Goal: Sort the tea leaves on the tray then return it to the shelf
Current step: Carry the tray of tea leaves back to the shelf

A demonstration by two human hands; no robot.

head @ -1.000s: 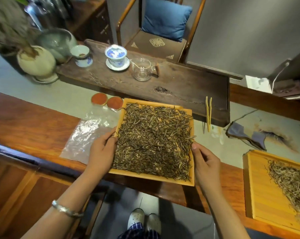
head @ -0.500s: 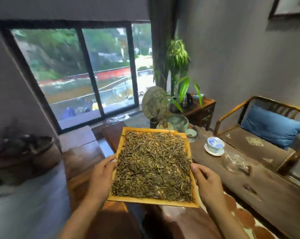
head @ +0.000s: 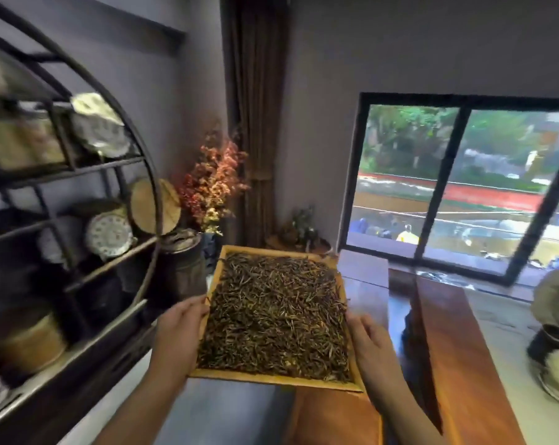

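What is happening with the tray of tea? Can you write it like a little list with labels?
tray: wooden tray, held up in the air, level
tea leaves: dark tea leaves cover almost the whole tray
left hand: left hand grips the tray's left edge
right hand: right hand holds the tray's right edge
shelf: round dark shelf to the left, with jars and wrapped discs
table: long wooden table to the right
window: big window ahead on the right

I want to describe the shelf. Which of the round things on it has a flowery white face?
The round tin on the middle shelf, left of the tray: white with small flowers. The round wooden disc beside it is plain tan.
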